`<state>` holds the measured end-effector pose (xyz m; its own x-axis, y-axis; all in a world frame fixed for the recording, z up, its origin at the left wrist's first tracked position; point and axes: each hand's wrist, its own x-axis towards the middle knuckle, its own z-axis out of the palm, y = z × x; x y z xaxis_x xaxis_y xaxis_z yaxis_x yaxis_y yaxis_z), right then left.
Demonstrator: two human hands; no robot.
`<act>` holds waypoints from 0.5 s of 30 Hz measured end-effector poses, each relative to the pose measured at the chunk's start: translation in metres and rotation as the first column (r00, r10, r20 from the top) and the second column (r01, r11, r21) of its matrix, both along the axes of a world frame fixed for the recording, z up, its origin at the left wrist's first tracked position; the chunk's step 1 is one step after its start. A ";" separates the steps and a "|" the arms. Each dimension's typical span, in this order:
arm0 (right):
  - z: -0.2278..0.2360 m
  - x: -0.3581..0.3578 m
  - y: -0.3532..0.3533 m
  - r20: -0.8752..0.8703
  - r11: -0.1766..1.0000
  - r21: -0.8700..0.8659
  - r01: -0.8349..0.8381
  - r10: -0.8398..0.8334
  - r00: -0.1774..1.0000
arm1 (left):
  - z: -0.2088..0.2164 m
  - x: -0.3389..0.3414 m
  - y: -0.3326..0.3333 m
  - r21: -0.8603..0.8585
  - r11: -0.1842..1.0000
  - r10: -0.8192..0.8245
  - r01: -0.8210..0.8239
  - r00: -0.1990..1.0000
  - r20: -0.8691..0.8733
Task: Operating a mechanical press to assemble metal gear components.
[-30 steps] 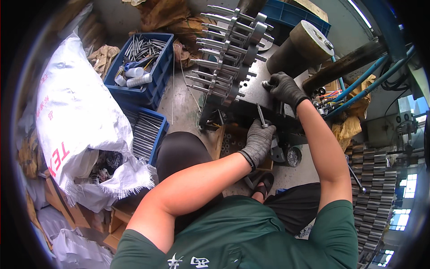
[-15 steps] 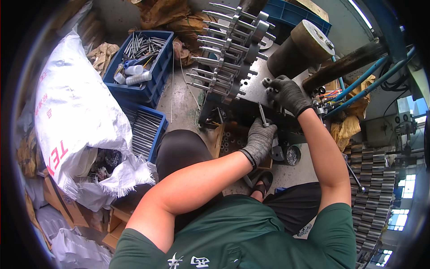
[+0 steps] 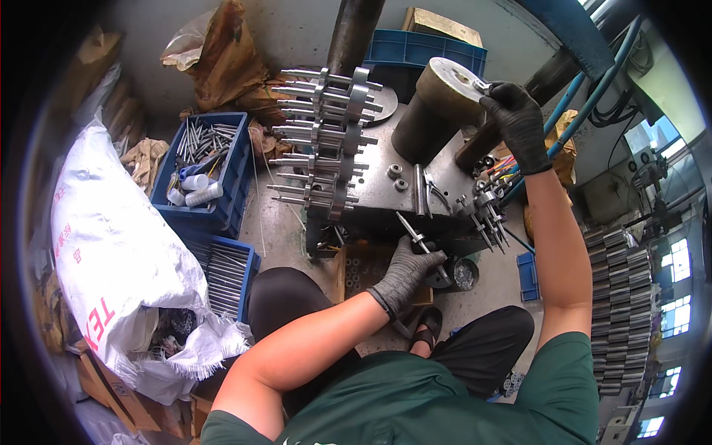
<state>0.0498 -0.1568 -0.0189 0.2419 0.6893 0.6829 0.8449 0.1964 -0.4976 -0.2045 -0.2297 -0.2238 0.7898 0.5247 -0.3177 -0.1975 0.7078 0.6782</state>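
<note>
- Just past the worktop's near edge, the left hand, in a grey knitted glove, has its fingers wrapped closed around a slim steel spindle.
- That spindle slants through the grip, upper end leaning to the person's left, lower end poking out beyond the glove. It is bright, bare metal, narrowing to a tip at the top, with a wider collar partway along, close above the fingers.
- Higher up, the right hand, in a darker-looking glove, has thumb and fingers drawn almost together at a small shiny piece by the top rim of a thick dark cylinder. Whether it is gripped or only touched, I can't tell; its exact shape is too small to make out.
- Between the hands, the metal worktop carries two small steel rings, a short rod and a pair of pliers lying beside it.
- Left of these, a rack holds rows of similar pointed spindles, all jutting leftward.
- Below the worktop, near the left hand, sit a wooden box of rings and a round tin with glinting contents.
- Farther left, two blue crates stand beside a bulging white sack.
</note>
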 end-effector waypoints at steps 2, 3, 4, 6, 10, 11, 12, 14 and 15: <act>0.011 0.008 0.011 -0.029 0.997 -0.039 0.073 -0.074 0.997 | -0.006 0.002 0.003 0.016 0.998 -0.052 0.053 0.998 -0.039; 0.016 0.012 0.016 -0.057 0.986 -0.092 0.141 -0.147 0.987 | -0.011 0.003 0.005 0.027 0.998 -0.053 0.054 0.998 -0.037; 0.016 0.017 0.023 -0.059 0.987 -0.081 0.137 -0.142 0.988 | -0.018 0.003 0.007 0.017 0.999 -0.050 0.050 0.999 -0.002; 0.011 0.035 0.034 -0.170 0.967 -0.169 0.190 -0.218 0.961 | -0.021 0.007 0.010 0.015 0.998 -0.057 0.057 0.997 0.042; 0.003 0.044 0.041 0.048 0.911 -0.238 0.338 -0.336 0.941 | -0.015 0.006 0.013 -0.266 0.951 -0.110 0.158 0.977 0.185; 0.003 0.046 0.044 0.044 0.899 -0.270 0.345 -0.347 0.937 | -0.012 0.004 0.012 -0.316 0.936 -0.091 0.155 0.974 0.208; 0.005 0.048 0.046 0.040 0.901 -0.265 0.344 -0.346 0.937 | -0.009 0.004 0.010 -0.310 0.938 -0.092 0.154 0.974 0.205; 0.007 0.046 0.046 0.094 0.876 -0.316 0.366 -0.355 0.930 | -0.003 0.002 0.006 -0.274 0.956 -0.068 0.105 0.988 0.141; 0.007 0.044 0.046 0.092 0.875 -0.312 0.370 -0.360 0.928 | -0.001 0.002 0.006 -0.270 0.957 -0.074 0.110 0.987 0.140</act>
